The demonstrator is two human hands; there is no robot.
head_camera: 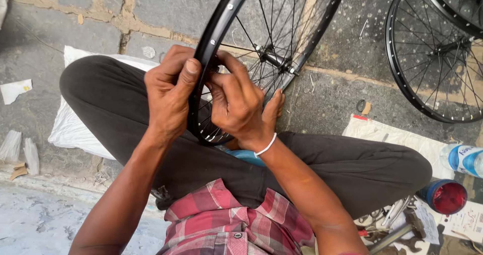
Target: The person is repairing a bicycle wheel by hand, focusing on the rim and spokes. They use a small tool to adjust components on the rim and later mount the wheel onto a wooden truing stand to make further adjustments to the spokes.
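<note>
Both hands clamp one black wheel rim propped upright over crossed legs.

Left hand grips the rim's outer side, thumb pressing; right hand pinches inside among the spokes, steadying it. A second wheel lies right of the rim.

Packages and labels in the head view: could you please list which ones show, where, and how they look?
Plastic bottle: right edge, lying down, clear with blue and white label.
Printed paper sheet: bottom right, white with dark print.
Round tin: beside the right knee, blue wall, red inside.
</note>
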